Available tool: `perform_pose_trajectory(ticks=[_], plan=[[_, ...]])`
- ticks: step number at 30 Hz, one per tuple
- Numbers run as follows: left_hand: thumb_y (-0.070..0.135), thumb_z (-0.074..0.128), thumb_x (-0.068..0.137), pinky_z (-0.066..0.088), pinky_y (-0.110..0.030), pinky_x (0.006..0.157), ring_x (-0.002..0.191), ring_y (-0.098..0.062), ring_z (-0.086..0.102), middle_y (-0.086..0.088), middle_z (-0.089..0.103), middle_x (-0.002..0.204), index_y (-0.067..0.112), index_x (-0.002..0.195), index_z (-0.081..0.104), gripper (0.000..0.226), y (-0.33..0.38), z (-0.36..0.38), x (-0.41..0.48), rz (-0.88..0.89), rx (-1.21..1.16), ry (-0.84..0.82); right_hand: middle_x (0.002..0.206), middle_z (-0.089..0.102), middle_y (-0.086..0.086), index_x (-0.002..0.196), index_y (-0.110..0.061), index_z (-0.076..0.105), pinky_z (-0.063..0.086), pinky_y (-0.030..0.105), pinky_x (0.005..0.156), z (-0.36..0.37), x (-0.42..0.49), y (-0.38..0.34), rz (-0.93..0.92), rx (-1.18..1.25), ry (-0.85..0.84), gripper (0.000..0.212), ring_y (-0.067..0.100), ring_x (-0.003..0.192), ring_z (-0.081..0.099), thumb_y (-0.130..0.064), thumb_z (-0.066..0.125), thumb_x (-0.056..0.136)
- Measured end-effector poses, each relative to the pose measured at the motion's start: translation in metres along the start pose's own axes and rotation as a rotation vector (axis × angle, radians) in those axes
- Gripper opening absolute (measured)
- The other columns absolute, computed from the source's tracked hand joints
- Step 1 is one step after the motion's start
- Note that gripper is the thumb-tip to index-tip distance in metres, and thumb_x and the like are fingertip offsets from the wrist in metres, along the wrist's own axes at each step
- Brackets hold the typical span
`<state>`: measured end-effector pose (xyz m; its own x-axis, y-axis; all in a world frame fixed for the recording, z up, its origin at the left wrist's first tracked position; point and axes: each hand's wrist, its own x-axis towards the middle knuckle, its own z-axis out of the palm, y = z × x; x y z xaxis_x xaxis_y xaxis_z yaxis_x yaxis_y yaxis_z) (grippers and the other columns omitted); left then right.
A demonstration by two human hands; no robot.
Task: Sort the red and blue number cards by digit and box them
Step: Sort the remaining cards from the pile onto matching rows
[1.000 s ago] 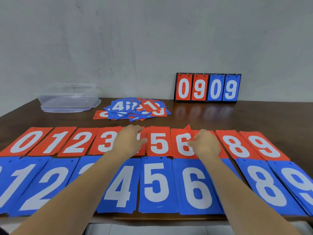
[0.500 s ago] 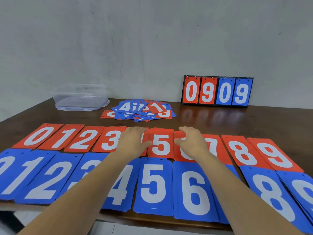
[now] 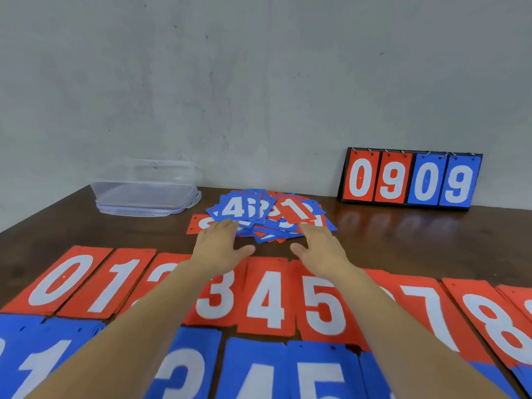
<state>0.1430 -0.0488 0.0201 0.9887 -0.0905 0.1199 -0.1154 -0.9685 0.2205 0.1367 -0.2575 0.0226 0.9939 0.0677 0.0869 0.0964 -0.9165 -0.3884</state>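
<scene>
Fingers (image 3: pixel 223 227) on both hands straight and close together, thumbs out, gripping nothing. Palms down, left hand (image 3: pixel 218 249) and right hand (image 3: pixel 319 249) reach the near edge of the mixed card pile (image 3: pixel 267 214); contact unclear. Pile lies mid table (image 3: pixel 403 243), behind the red row (image 3: pixel 264 298), digits ascending left to right, blue row (image 3: pixel 253 370) nearest the camera. Clear box (image 3: pixel 144 185) back left on its lid, near pile. Scoreboard stand (image 3: pixel 411 180) back right reads 0909.
</scene>
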Motion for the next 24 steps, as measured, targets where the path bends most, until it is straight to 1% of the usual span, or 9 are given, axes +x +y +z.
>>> perform_pose_trajectory(ticks=[4, 8, 10, 12, 13, 15, 17, 22, 24], plan=[[0.06, 0.048, 0.09, 0.011, -0.037, 0.117, 0.148, -0.018, 0.012, -0.004, 0.016, 0.16, 0.012, 0.152, 0.019, 0.083, -0.033, 0.006, 0.032, -0.001, 0.021, -0.047, 0.159, 0.017, 0.005, 0.152, -0.012, 0.019, 0.012, 0.036, 0.118, 0.023, 0.043, -0.032, -0.102, -0.091, -0.075, 0.058, 0.02, 0.147, 0.012, -0.036, 0.039, 0.102], [0.069, 0.039, 0.089, 0.003, -0.034, 0.118, 0.149, -0.015, 0.004, -0.003, 0.006, 0.162, 0.012, 0.154, 0.009, 0.091, -0.051, 0.016, 0.056, 0.039, 0.033, -0.112, 0.162, 0.003, 0.003, 0.154, -0.012, 0.011, 0.003, 0.036, 0.119, 0.045, 0.083, -0.057, -0.174, -0.183, -0.13, 0.058, 0.016, 0.148, -0.001, -0.035, 0.029, 0.104], [0.082, 0.022, 0.079, 0.003, -0.035, 0.118, 0.149, -0.014, 0.002, -0.002, 0.005, 0.162, 0.013, 0.154, 0.009, 0.103, -0.055, 0.021, 0.064, 0.065, 0.038, -0.147, 0.162, 0.003, 0.003, 0.153, -0.012, 0.01, 0.002, 0.038, 0.119, 0.053, 0.095, -0.062, -0.199, -0.246, -0.157, 0.057, 0.017, 0.148, -0.004, -0.037, 0.024, 0.104], [0.087, 0.001, 0.059, 0.003, -0.035, 0.119, 0.149, -0.013, 0.001, 0.0, 0.005, 0.162, 0.014, 0.154, 0.009, 0.12, -0.059, 0.025, 0.069, 0.089, 0.062, -0.171, 0.162, 0.006, 0.002, 0.153, -0.012, 0.013, 0.003, 0.04, 0.119, 0.058, 0.1, -0.061, -0.211, -0.325, -0.174, 0.057, 0.017, 0.148, -0.004, -0.041, 0.02, 0.104], [0.086, -0.001, 0.059, 0.003, -0.035, 0.119, 0.149, -0.013, 0.0, 0.0, 0.004, 0.162, 0.014, 0.154, 0.009, 0.12, -0.061, 0.026, 0.071, 0.098, 0.085, -0.178, 0.161, 0.008, 0.002, 0.153, -0.013, 0.015, 0.004, 0.04, 0.119, 0.058, 0.101, -0.06, -0.216, -0.364, -0.172, 0.058, 0.017, 0.148, -0.004, -0.042, 0.019, 0.104], [0.082, 0.011, 0.08, 0.002, -0.035, 0.119, 0.149, -0.012, -0.001, 0.0, 0.003, 0.162, 0.014, 0.154, 0.008, 0.101, -0.066, 0.026, 0.074, 0.113, 0.137, -0.189, 0.161, 0.012, 0.002, 0.152, -0.013, 0.018, 0.005, 0.04, 0.119, 0.055, 0.099, -0.054, -0.227, -0.429, -0.159, 0.057, 0.017, 0.148, -0.002, -0.043, 0.018, 0.103], [0.071, 0.021, 0.091, 0.002, -0.035, 0.119, 0.149, -0.012, 0.0, -0.001, 0.003, 0.162, 0.013, 0.154, 0.009, 0.086, -0.066, 0.022, 0.07, 0.126, 0.17, -0.209, 0.16, 0.015, 0.002, 0.151, -0.013, 0.022, 0.007, 0.04, 0.118, 0.05, 0.093, -0.047, -0.229, -0.465, -0.15, 0.057, 0.018, 0.148, 0.0, -0.044, 0.018, 0.103], [0.063, 0.021, 0.096, 0.004, -0.038, 0.119, 0.149, -0.012, 0.004, 0.0, 0.008, 0.162, 0.015, 0.154, 0.012, 0.076, -0.064, 0.011, 0.054, 0.162, 0.209, -0.257, 0.158, 0.022, 0.002, 0.147, -0.015, 0.03, 0.013, 0.041, 0.116, 0.036, 0.068, -0.027, -0.214, -0.49, -0.149, 0.053, 0.02, 0.148, 0.004, -0.043, 0.019, 0.104], [0.06, 0.022, 0.098, 0.005, -0.038, 0.118, 0.148, -0.012, 0.009, 0.0, 0.015, 0.161, 0.015, 0.153, 0.018, 0.071, -0.061, 0.009, 0.046, 0.186, 0.199, -0.249, 0.158, 0.022, 0.004, 0.146, -0.015, 0.033, 0.014, 0.042, 0.115, 0.028, 0.056, -0.019, -0.222, -0.523, -0.162, 0.05, 0.023, 0.148, 0.005, -0.039, 0.019, 0.105]])
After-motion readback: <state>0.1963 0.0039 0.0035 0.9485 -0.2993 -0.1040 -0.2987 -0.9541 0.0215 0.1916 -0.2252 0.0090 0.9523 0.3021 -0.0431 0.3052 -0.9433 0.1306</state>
